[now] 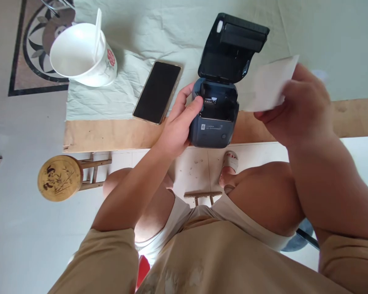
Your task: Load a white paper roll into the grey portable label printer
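1. Over the edge of the counter [116, 134], the open printer-like device [213, 130] is grasped by the fingers of the left hand [178, 125]; probably light, stiff and smooth, best held by its body.
2. White paper [272, 83], seemingly thin and easily creased, is pinched by the right hand [308, 100].
3. Pale lettering [214, 128] cannot be read.

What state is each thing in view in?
Device: held in left hand, lid open
Left hand: gripping
Paper: in right hand, apart from device
Right hand: holding paper
Phone: face up, screen dark
Tub: upright, uncovered
Utensil: leaning inside tub
Stool: upright
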Tool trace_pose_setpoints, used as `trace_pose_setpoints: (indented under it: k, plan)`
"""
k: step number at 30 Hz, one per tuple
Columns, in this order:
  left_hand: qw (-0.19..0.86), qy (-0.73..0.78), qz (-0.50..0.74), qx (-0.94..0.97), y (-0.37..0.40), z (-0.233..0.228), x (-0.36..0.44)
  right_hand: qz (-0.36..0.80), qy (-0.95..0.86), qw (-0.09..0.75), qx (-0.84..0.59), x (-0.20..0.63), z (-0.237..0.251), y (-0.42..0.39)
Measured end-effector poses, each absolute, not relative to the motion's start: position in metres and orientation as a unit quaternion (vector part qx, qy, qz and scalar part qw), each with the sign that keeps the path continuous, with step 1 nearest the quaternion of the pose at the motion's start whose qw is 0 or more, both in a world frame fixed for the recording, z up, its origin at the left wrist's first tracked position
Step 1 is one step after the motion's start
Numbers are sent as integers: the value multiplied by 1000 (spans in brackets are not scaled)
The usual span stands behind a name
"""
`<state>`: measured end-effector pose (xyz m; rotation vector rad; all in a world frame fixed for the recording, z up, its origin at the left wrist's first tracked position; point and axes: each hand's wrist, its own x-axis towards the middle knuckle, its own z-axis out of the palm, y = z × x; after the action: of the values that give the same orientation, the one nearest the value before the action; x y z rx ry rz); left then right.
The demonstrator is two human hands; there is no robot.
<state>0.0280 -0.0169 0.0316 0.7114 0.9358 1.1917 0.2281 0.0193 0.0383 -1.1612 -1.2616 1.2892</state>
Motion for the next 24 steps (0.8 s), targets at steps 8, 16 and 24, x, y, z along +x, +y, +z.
trace_pose_setpoints:
  k: [8, 16, 24]
  plan:
    - [680, 406, 534, 296, -17, 31, 28, 464, -546, 515, -471, 231, 31, 19]
    - [678, 392, 541, 305, -16, 29, 28, 410, -592, 495, -486, 239, 22, 16]
    - [676, 402, 543, 296, -16, 29, 29, 204, -730, 361, -543, 243, 20, 10]
